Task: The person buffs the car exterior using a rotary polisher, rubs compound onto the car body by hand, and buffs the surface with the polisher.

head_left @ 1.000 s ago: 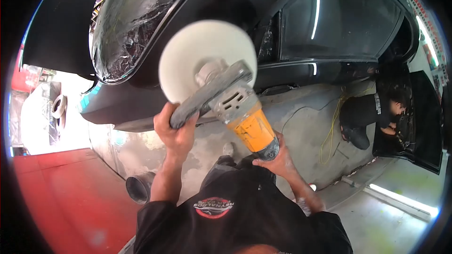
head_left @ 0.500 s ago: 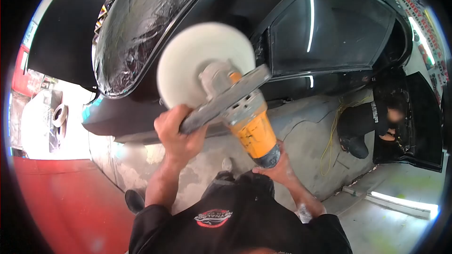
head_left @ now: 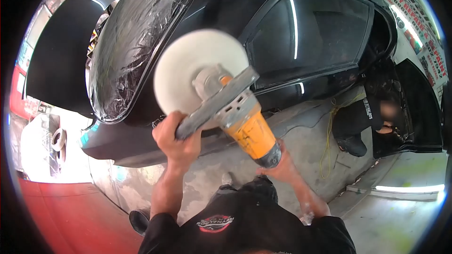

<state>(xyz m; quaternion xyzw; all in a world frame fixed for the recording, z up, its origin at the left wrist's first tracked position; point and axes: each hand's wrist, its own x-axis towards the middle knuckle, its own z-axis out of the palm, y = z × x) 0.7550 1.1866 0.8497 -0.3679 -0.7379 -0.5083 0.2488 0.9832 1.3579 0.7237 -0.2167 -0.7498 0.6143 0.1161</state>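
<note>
A yellow and grey polisher [head_left: 252, 134] with a large round white pad [head_left: 188, 66] is held up in front of my body. The pad looks smeared, as if spinning. My left hand [head_left: 176, 138] is wrapped round the near end of the grey bar handle [head_left: 216, 103]. My right hand [head_left: 280, 164] grips the dark rear end of the polisher, its fingers partly hidden behind it. Beyond the pad is a black car [head_left: 221, 7]; whether the pad touches its panel I cannot tell.
Clear plastic film covers the windshield [head_left: 139, 42]. The hood [head_left: 56, 42] is raised. At right, a person [head_left: 360, 124] crouches by an open car door [head_left: 419, 108]. A yellow cord [head_left: 329, 136] lies on the floor. A red panel [head_left: 75, 216] is at lower left.
The view has shifted, so the car sits lower in the picture. The polisher has moved slightly left in view, with both hands still holding it.
</note>
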